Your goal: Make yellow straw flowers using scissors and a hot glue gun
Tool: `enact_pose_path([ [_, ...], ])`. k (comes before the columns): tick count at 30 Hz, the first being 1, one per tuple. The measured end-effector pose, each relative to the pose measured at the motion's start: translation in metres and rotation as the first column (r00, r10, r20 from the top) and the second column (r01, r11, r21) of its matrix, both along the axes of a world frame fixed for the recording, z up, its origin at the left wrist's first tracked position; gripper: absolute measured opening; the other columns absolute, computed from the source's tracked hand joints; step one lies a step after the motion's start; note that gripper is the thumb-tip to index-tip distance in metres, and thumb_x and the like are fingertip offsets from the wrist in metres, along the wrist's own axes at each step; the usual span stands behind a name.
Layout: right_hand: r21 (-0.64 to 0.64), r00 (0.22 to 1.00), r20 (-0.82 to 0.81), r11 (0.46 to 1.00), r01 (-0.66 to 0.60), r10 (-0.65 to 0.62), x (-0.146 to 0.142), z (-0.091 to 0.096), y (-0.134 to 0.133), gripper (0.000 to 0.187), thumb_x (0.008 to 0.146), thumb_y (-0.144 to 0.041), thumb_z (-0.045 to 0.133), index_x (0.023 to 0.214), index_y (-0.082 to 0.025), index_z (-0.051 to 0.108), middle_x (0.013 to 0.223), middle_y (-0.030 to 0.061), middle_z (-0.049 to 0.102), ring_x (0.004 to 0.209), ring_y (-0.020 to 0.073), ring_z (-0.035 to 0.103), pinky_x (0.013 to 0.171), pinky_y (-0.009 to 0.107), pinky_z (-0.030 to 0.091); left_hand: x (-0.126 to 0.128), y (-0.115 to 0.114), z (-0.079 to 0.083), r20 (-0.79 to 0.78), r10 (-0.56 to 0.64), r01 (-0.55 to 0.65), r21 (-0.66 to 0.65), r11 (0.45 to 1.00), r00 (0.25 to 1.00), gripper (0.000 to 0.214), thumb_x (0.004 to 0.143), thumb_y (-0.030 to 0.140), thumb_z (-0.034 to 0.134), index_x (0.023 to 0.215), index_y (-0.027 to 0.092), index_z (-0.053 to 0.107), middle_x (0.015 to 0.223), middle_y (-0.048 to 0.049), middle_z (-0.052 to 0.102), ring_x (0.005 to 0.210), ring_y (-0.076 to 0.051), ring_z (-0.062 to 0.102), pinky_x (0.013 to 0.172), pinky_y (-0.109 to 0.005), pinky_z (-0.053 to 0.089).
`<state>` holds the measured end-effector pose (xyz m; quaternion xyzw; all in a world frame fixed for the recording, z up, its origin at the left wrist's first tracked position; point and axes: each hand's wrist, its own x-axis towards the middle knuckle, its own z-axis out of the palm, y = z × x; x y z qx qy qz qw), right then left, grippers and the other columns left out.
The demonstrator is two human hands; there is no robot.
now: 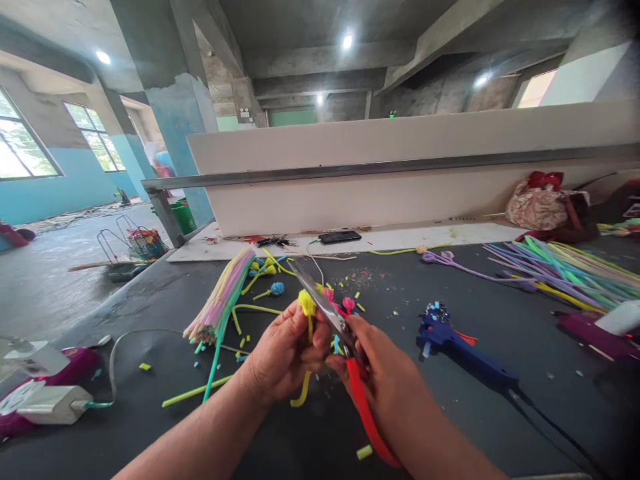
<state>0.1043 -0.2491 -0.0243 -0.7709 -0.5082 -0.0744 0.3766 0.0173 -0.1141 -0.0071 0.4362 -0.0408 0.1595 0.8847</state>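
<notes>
My left hand (283, 347) is closed around a yellow pipe-cleaner flower (307, 303), its bunched head above the thumb and its stem hanging below the fingers. In my right hand (385, 367) is a pair of red-handled scissors (357, 393). The scissor blades (317, 293) point up and left, just right of the yellow head; whether they touch it I cannot tell. Small pink flower heads (349, 305) show behind the blades. A blue flower head (277, 289) with a yellow stem lies on the table to the left.
A bundle of pastel pipe cleaners (223, 293) lies at left, and another colourful bundle (565, 267) at right. A blue glue gun (465, 353) with a cord rests right of my hands. A phone (340, 237) sits at the back. Power strips with plugs (55, 403) stand at left.
</notes>
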Motion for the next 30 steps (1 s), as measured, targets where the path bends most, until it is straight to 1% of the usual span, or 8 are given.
enact_pose_path([
  [6, 0.047, 0.960, -0.268, 0.994, 0.094, -0.078, 0.002, 0.007, 0.005, 0.040, 0.084, -0.041, 0.046, 0.118, -0.021, 0.043, 0.091, 0.0038, 0.065, 0.066, 0.0141, 0.061, 0.062, 0.026, 0.049, 0.001, 0.005, 0.006, 0.001, 0.212, -0.211, 0.096, 0.973, 0.977, 0.024, 0.076, 0.033, 0.066, 0.078, 0.017, 0.048, 0.067, 0.0010, 0.058, 0.044, -0.002, 0.038, 0.042, -0.015, 0.021],
  [11, 0.044, 0.956, -0.283, 0.994, 0.097, -0.080, 0.005, 0.004, 0.006, 0.042, 0.081, -0.040, 0.050, 0.118, -0.020, 0.043, 0.096, 0.0058, 0.064, 0.071, 0.0155, 0.061, 0.064, 0.027, 0.049, 0.002, 0.006, 0.004, 0.000, 0.314, -0.308, 0.200, 0.930, 0.949, 0.024, 0.074, 0.023, 0.068, 0.089, 0.018, 0.050, 0.069, -0.0020, 0.066, 0.044, -0.003, 0.039, 0.045, -0.016, 0.023],
  [15, 0.004, 0.951, -0.297, 0.996, 0.090, -0.085, 0.003, 0.005, 0.005, 0.040, 0.083, -0.039, 0.049, 0.117, -0.020, 0.042, 0.089, 0.0035, 0.063, 0.064, 0.0141, 0.060, 0.061, 0.026, 0.049, 0.002, 0.003, 0.006, -0.040, 0.385, -0.369, 0.209, 0.906, 0.922, 0.029, 0.080, 0.034, 0.061, 0.101, 0.015, 0.056, 0.074, -0.0048, 0.066, 0.051, -0.004, 0.041, 0.051, -0.018, 0.029],
  [19, 0.023, 0.945, -0.315, 0.994, 0.105, -0.093, 0.000, 0.009, 0.006, 0.038, 0.083, -0.044, 0.047, 0.114, -0.022, 0.044, 0.083, 0.0023, 0.065, 0.064, 0.0159, 0.062, 0.058, 0.026, 0.049, 0.002, 0.002, 0.009, -0.037, 0.403, -0.386, 0.215, 0.897, 0.915, 0.025, 0.080, 0.036, 0.061, 0.093, 0.015, 0.059, 0.071, -0.0038, 0.065, 0.050, -0.004, 0.038, 0.049, -0.018, 0.027],
  [22, -0.076, 0.928, -0.331, 0.985, 0.153, -0.170, 0.005, 0.015, 0.005, 0.041, 0.083, -0.050, 0.045, 0.114, -0.024, 0.043, 0.071, 0.0003, 0.065, 0.059, 0.0180, 0.062, 0.054, 0.027, 0.047, 0.002, 0.003, 0.010, -0.055, 0.408, -0.391, 0.193, 0.900, 0.911, 0.022, 0.074, 0.030, 0.067, 0.088, 0.015, 0.057, 0.068, -0.0032, 0.065, 0.046, -0.004, 0.037, 0.046, -0.017, 0.023],
  [24, -0.219, 0.908, -0.335, 0.959, 0.182, -0.249, 0.013, 0.019, 0.003, 0.042, 0.083, -0.053, 0.043, 0.113, -0.025, 0.043, 0.064, -0.0007, 0.064, 0.055, 0.0192, 0.062, 0.051, 0.028, 0.044, 0.002, 0.004, 0.009, -0.062, 0.406, -0.391, 0.166, 0.905, 0.912, 0.023, 0.073, 0.029, 0.068, 0.087, 0.016, 0.056, 0.068, -0.0029, 0.066, 0.046, -0.003, 0.038, 0.045, -0.016, 0.023],
  [26, -0.355, 0.898, -0.289, 0.908, 0.222, -0.332, 0.024, 0.018, 0.001, 0.042, 0.083, -0.054, 0.041, 0.112, -0.023, 0.044, 0.066, 0.0013, 0.065, 0.059, 0.0217, 0.064, 0.051, 0.028, 0.042, 0.002, 0.005, 0.009, -0.072, 0.400, -0.387, 0.148, 0.910, 0.914, 0.022, 0.073, 0.028, 0.068, 0.087, 0.016, 0.056, 0.069, -0.0026, 0.066, 0.046, -0.003, 0.039, 0.046, -0.016, 0.024],
  [30, -0.483, 0.895, -0.025, 0.790, 0.379, -0.445, 0.048, 0.006, 0.000, 0.051, 0.081, -0.046, 0.043, 0.122, -0.016, 0.040, 0.077, 0.0099, 0.068, 0.069, 0.0282, 0.066, 0.056, 0.032, 0.039, 0.001, 0.005, 0.009, -0.105, 0.372, -0.360, 0.121, 0.925, 0.922, 0.023, 0.072, 0.025, 0.070, 0.087, 0.017, 0.055, 0.068, -0.0014, 0.065, 0.047, -0.003, 0.042, 0.046, -0.015, 0.025],
])
